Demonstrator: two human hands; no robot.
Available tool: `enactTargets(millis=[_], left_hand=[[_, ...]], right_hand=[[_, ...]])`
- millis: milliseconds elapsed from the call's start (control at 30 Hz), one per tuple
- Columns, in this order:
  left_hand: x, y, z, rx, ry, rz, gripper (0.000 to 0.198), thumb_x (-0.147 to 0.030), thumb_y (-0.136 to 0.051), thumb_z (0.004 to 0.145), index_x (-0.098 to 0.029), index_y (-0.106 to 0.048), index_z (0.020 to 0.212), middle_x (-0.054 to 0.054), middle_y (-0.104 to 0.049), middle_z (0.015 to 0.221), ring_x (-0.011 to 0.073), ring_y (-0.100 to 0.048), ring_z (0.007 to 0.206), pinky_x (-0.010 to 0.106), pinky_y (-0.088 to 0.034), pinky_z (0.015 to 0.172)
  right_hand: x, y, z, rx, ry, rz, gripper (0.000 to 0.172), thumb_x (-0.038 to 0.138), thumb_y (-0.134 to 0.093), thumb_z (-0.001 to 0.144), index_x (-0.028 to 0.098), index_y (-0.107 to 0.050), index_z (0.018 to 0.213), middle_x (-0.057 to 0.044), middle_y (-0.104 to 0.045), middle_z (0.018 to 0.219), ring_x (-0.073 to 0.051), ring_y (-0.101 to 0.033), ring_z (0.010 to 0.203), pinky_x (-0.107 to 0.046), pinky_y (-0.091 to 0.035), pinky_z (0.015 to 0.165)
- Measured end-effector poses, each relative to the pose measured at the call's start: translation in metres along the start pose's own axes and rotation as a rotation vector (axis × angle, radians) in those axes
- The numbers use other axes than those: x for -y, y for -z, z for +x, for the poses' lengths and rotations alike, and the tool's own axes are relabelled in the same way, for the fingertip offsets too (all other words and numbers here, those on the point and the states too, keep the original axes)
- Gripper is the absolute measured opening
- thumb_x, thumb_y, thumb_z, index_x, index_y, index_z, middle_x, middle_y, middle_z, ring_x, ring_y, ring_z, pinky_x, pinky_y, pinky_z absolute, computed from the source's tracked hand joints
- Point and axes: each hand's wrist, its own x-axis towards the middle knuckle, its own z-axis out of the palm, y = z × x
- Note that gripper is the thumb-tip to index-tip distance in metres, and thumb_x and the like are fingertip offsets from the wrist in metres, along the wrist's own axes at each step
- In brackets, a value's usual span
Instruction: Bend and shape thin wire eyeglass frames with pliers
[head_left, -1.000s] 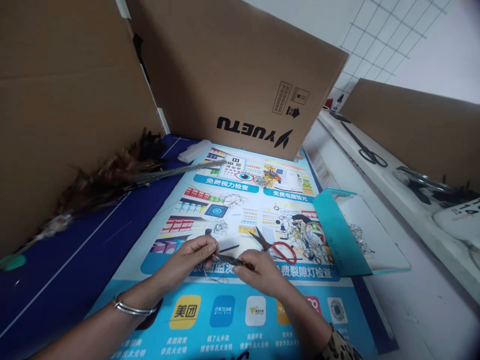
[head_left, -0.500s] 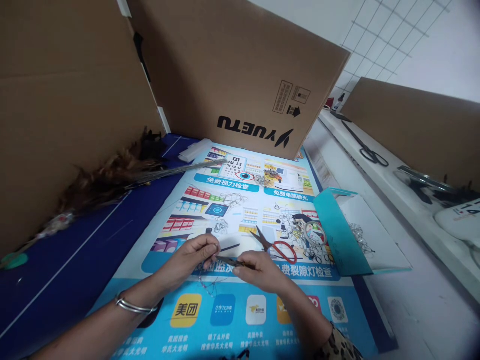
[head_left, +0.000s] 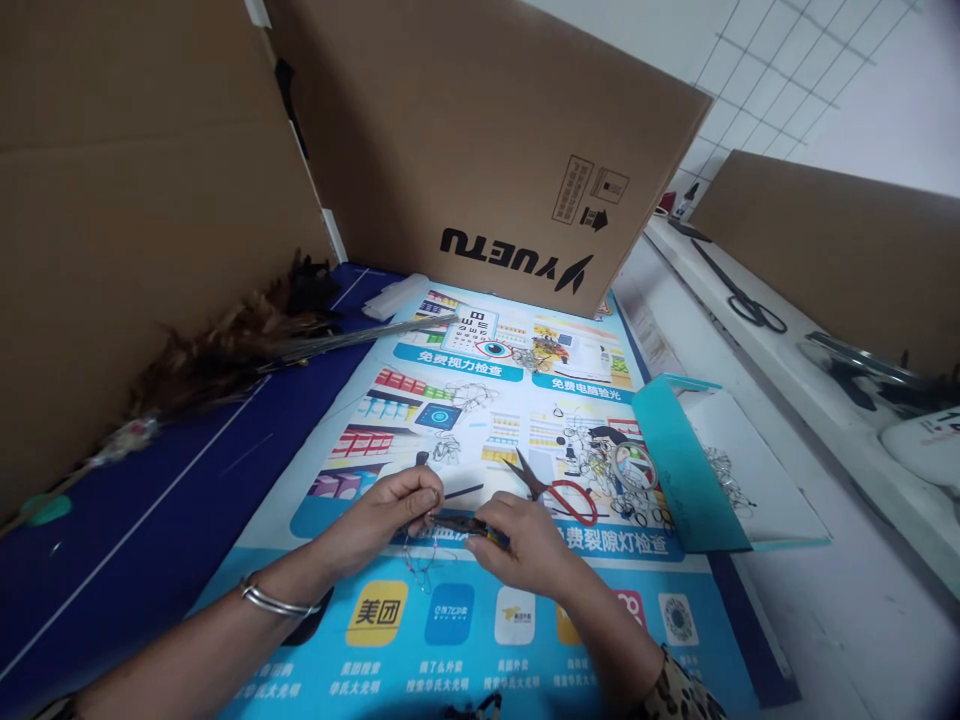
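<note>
My left hand (head_left: 399, 505) is closed in a pinch on a thin beaded wire (head_left: 420, 562), whose loose loops dangle below the fingers. The fingertips cover the end of it. My right hand (head_left: 517, 540) wraps round the handles of a pair of pliers (head_left: 459, 523). The dark jaws point left and reach my left fingertips; I cannot tell whether they grip the wire. Just beyond my right hand lie scissors (head_left: 568, 502) with red handles, their blades apart. A short dark strip (head_left: 466, 493) lies behind the pliers.
A tangle of wires and small rings (head_left: 600, 460) lies right of centre. Beside it stands an open teal box (head_left: 682, 480) holding more wire. Brown feathers (head_left: 232, 350) and thin rods lie left. Cardboard panels (head_left: 480, 130) rise behind. Black scissors (head_left: 754, 310) rest on the right-hand ledge.
The view has shifted slightly. My right hand has turned a little on the pliers, so more of their handles shows. My left hand keeps its pinch.
</note>
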Motion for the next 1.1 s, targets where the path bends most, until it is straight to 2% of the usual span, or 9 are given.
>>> enactTargets(millis=[300,533,1100], left_hand=[[0.0018,0.0012,-0.0013,0.008,0.005,0.007,0.028,-0.042,-0.058,0.084,-0.015,-0.056,0.076,-0.003,-0.048,0.065,0.0077,-0.040,0.050,0.020,-0.033,0.049],[-0.0021,0.0000,-0.0016,0.043,-0.005,0.032,0.029,-0.043,-0.056,0.085,-0.016,-0.055,0.074,-0.004,-0.047,0.062,0.0079,-0.039,0.049,0.020,-0.032,0.048],[0.0015,0.0017,-0.0018,0.066,-0.001,-0.017,0.027,-0.039,-0.055,0.087,-0.016,-0.055,0.075,-0.004,-0.049,0.062,0.0065,-0.034,0.047,0.019,-0.025,0.046]], right_hand=[[0.0017,0.0003,-0.0002,-0.002,0.002,-0.075,0.023,0.039,-0.047,0.089,0.020,-0.059,0.093,-0.004,-0.059,0.083,-0.017,-0.055,0.074,-0.025,-0.031,0.059],[-0.0052,-0.0019,0.0011,0.024,0.056,0.010,0.024,0.042,-0.048,0.089,0.021,-0.058,0.095,-0.003,-0.058,0.084,-0.017,-0.055,0.075,-0.025,-0.035,0.062],[0.0015,0.0016,0.0011,0.032,0.061,-0.208,0.025,0.044,-0.047,0.089,0.021,-0.057,0.097,-0.003,-0.058,0.086,-0.017,-0.055,0.078,-0.027,-0.028,0.057]])
